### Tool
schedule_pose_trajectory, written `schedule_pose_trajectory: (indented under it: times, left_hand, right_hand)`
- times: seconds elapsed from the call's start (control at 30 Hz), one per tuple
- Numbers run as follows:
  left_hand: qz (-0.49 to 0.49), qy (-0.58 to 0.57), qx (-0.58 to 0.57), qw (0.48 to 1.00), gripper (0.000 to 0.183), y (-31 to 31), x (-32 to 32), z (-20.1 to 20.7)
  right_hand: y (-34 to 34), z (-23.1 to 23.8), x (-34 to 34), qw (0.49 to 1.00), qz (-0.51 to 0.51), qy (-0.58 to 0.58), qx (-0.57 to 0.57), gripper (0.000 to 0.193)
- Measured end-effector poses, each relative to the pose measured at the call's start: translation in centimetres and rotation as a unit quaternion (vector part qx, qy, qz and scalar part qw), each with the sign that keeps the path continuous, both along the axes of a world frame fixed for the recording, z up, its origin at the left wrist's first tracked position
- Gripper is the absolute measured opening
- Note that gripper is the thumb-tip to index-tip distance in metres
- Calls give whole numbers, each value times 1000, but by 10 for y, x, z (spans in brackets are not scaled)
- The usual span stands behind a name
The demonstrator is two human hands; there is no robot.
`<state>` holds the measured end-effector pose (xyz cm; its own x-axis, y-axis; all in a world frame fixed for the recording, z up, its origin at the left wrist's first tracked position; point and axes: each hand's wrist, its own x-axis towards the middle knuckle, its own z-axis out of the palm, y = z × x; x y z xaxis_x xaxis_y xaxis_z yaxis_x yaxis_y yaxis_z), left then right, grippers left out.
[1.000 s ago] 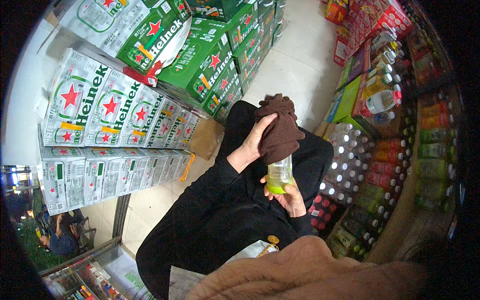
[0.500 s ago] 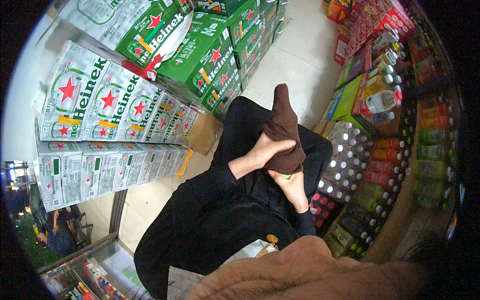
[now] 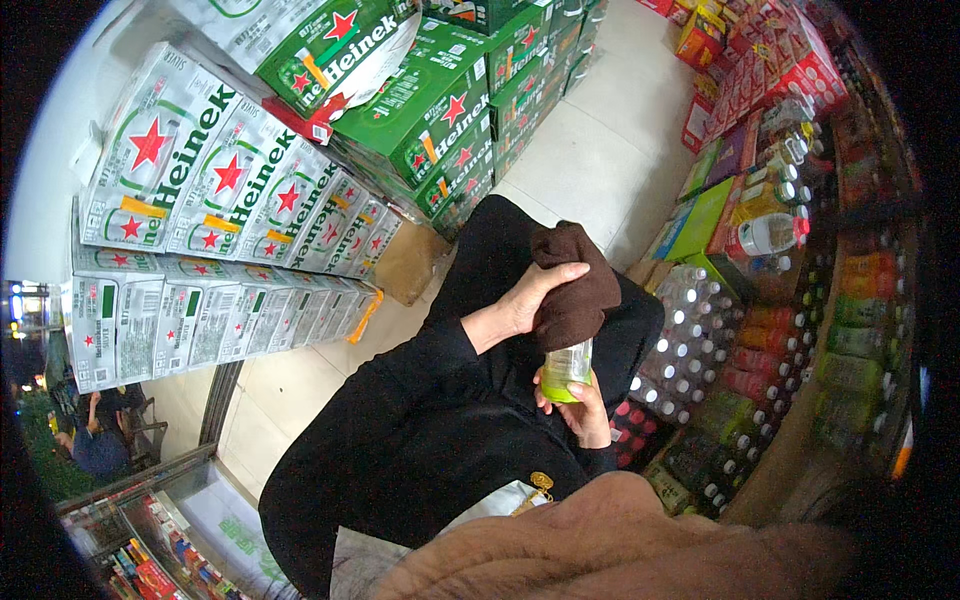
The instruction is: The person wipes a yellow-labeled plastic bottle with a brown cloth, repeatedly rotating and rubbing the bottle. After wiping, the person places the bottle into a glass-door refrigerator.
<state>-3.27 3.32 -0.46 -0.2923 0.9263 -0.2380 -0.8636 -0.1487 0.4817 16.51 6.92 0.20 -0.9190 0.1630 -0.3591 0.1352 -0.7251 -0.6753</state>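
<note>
A brown knitted sock (image 3: 582, 285) covers the upper part of a clear cylindrical container (image 3: 568, 363) with a light-green base. The container sticks out of the sock's near end, above my lap. From the left, my left hand (image 3: 525, 302) grips the sock, its thumb laid across the cloth. My right hand (image 3: 588, 412) is closed around the container's green lower end. The container's other end is hidden inside the sock, whose far tip is bunched and folded down.
Silver beer cartons (image 3: 150, 150) and green beer cartons (image 3: 425, 110) are stacked to the left and ahead. Shelves with bottled drinks (image 3: 765, 320) line the right, with clear bottles (image 3: 685, 320) beside my knee. A glass display case (image 3: 150, 540) stands at lower left; a person (image 3: 98, 450) is beyond it.
My right hand has drawn the container partly out of the sock, toward me. The sock's far end, upright and pointed before, has slumped and folded over. My left hand keeps its grip on the cloth.
</note>
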Motion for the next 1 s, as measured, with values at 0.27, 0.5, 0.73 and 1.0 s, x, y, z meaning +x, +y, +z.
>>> schedule_pose_trajectory:
  times: [0.27, 0.5, 0.73, 1.0]
  left_hand:
    - [24, 23, -59, 998, 34, -8, 12, -3]
    - [54, 15, -75, 996, 34, -4, 6, 1]
    - [96, -27, -82, 992, 34, -16, -8, -10]
    - [125, -46, -44, 990, 29, -15, -19, -27]
  right_hand:
    - [-10, -18, 12, 999, 9, -25, -25, 63]
    - [-7, -20, 12, 996, -7, -86, -15, 71]
    - [-11, -11, -10, 990, 13, -142, 3, 71]
    - [-15, -3, -29, 985, 23, -170, 28, 71]
